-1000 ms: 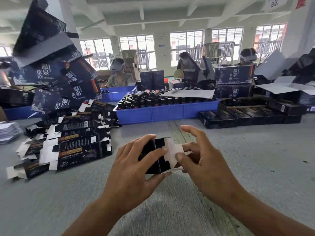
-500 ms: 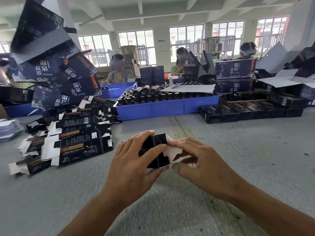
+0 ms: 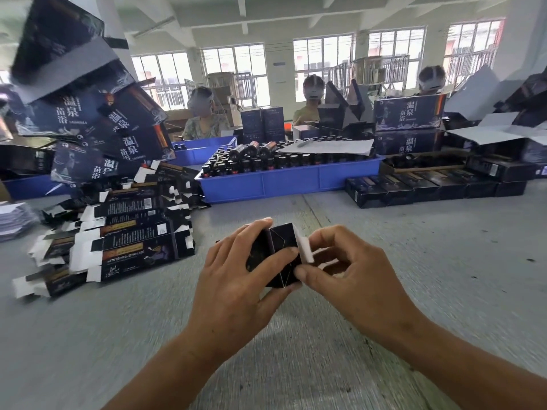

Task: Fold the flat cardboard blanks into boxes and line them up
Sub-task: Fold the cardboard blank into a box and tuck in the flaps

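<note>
A small dark cardboard box (image 3: 281,250) is held end-on above the grey table (image 3: 444,276), in the middle of the view. My left hand (image 3: 236,279) grips its body, fingers over the top and thumb underneath. My right hand (image 3: 349,276) pinches the white end flap (image 3: 305,247) at the box's right side. A heap of flat dark blanks (image 3: 124,241) with white tabs lies on the table to the left. A row of folded dark boxes (image 3: 429,187) stands at the back right.
A blue tray (image 3: 290,182) full of small dark bottles sits behind my hands. Large dark printed cartons (image 3: 97,119) are piled at the left, with more at the right. A stack of white paper (image 3: 14,217) lies at the far left. Three people sit across the table.
The white end flap has been folded in closer to the box end. My right fingers have curled from spread to a pinch on it. Both hands sit slightly nearer.
</note>
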### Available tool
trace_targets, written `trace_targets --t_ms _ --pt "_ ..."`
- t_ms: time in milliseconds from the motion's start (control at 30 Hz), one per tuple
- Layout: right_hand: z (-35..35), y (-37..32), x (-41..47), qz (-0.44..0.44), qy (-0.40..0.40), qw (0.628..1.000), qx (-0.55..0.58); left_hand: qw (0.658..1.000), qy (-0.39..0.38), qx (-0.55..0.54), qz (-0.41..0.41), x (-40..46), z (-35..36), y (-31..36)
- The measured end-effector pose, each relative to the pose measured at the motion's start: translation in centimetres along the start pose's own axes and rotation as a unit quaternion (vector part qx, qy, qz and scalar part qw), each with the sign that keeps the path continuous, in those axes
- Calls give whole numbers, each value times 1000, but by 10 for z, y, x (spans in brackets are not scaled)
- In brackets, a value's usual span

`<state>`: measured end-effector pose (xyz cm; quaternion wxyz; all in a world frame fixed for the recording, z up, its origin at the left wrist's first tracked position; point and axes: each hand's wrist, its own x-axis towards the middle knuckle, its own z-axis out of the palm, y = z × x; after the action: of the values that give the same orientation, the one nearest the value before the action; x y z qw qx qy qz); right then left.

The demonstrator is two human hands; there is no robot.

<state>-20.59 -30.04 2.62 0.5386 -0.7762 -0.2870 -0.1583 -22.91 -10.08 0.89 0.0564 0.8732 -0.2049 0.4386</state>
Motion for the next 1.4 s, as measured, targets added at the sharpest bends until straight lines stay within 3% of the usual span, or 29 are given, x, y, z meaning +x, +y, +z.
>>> trace_targets --t_ms 133,433,633,800,1000,1267,1400 --pt "2 -1 -1 -22 -17 999 -19 999 16 -40 -28 1 -2 1" --pt "0 2 5 75 -31 995 62 989 -7 -117 -89 2 -4 19" --pt "1 0 2 46 9 998 31 975 -23 -187 -117 3 -5 23" --pt "4 -5 -2 -34 64 994 -85 968 -24 -220 -120 3 -6 26" --pt "3 -6 -1 -41 46 995 -78 968 -13 -214 -131 3 -7 24" --pt "0 -6 -2 -21 11 998 -50 980 2 -169 -108 4 -6 24" --pt "3 -6 -4 3 -40 997 -66 993 6 -116 -2 5 -1 23"
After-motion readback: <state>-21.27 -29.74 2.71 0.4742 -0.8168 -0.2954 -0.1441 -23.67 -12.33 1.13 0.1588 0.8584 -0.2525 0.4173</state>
